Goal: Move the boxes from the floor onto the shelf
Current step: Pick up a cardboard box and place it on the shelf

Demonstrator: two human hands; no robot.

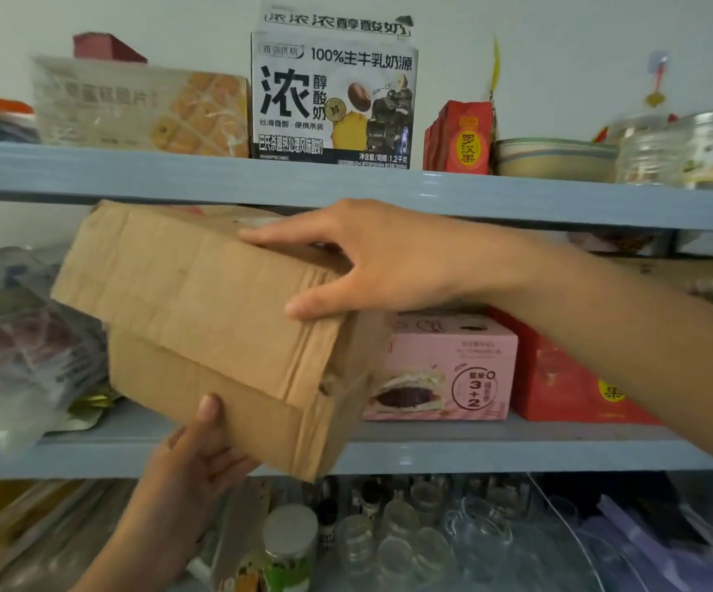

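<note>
The cardboard box [201,318] is held tilted over the front edge of the middle shelf [517,455], just left of the pink box [444,365]. The left hand [192,459] is clamped on its lower edge from beneath; the right hand [372,262] is clasped over its upper right corner

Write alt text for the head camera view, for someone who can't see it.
Two hands hold a tilted brown cardboard box at the middle level of a blue shelf: the right hand grips its top edge, the left hand holds its lower edge. A pink box sits beside it.
</note>
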